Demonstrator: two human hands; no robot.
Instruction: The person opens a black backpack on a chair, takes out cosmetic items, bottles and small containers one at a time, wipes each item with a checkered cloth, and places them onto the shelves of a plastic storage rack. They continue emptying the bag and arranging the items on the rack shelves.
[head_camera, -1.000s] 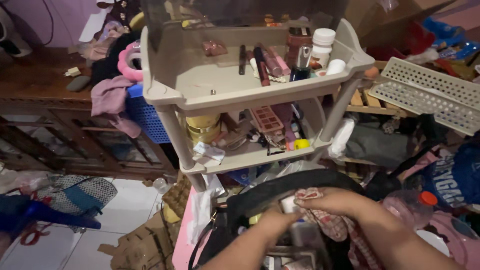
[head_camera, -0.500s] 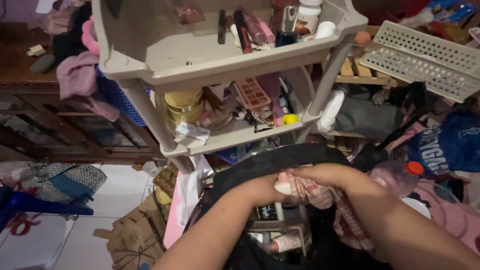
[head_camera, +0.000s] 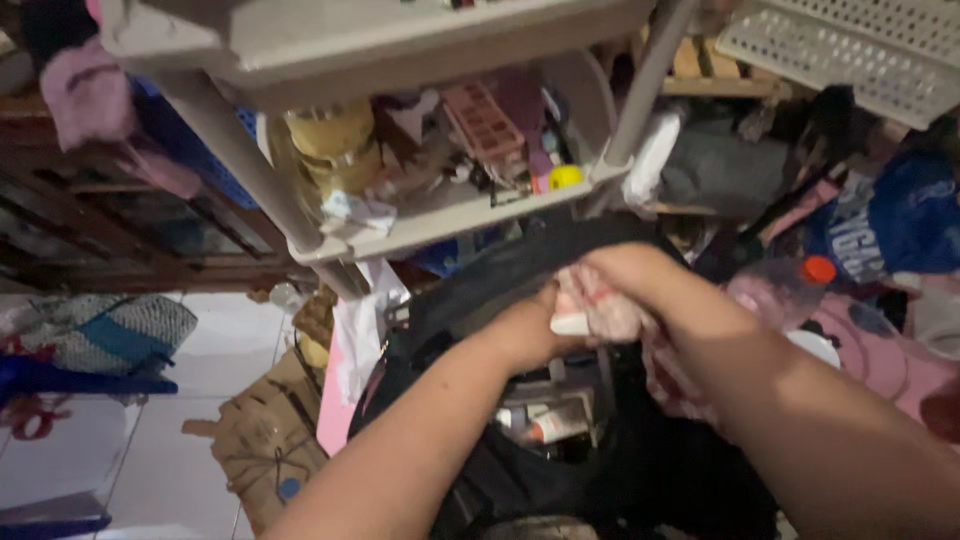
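Observation:
My left hand (head_camera: 528, 330) grips a small white bottle (head_camera: 570, 324) over an open black bag (head_camera: 520, 470). My right hand (head_camera: 640, 275) presses a red and white checked cloth (head_camera: 600, 305) around that bottle's top. Both hands meet above the bag's mouth. Inside the bag lie several small tubes and bottles (head_camera: 552, 425). The bottle's upper part is hidden by the cloth.
A beige plastic shelf rack (head_camera: 440, 215) stands just beyond the bag, its lower tier crowded with cosmetics and a gold tin (head_camera: 330, 140). A clear bottle with an orange cap (head_camera: 790, 285) lies at right. Cardboard (head_camera: 265, 440) and a patterned bag (head_camera: 110, 335) lie on the white floor at left.
The view has tilted downward, so the rack's top tier slid out of sight. My hands lifted the bottle and cloth slightly higher above the bag.

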